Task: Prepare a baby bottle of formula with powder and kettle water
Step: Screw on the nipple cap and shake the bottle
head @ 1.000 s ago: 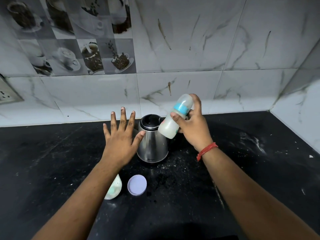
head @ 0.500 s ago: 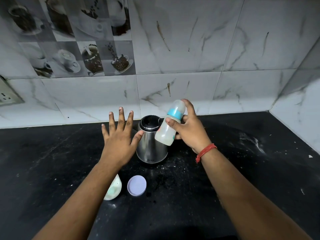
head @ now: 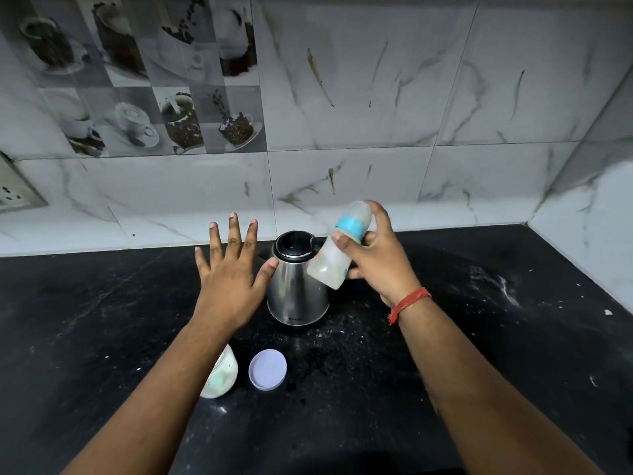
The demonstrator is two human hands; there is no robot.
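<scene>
The right hand (head: pixel 378 260) grasped the baby bottle (head: pixel 339 246), with the thumb across its near side and the fingers curled round the far side. The bottle was held off the bench (head: pixel 102 320), tilted, with its blue collar and capped end pointing up and away from the wrist and its base angled down toward the kettle (head: pixel 297 279). The bottle appeared cloudy white; its contents could not be determined. The base of the bottle overlapped the upper right shoulder of the kettle in the head view; contact could not be confirmed. The left hand (head: pixel 231 274) was released, fingers straight and spread, palm down, positioned just left of the kettle with the thumb tip at the kettle's upper wall. The kettle stood upright on the bench between the two hands, lid closed. Under the left forearm, a white jar (head: pixel 222 375) stood on the bench, with a round lilac lid (head: pixel 267 369) lying just to its right. A red thread band (head: pixel 407 303) circled the right wrist.
</scene>
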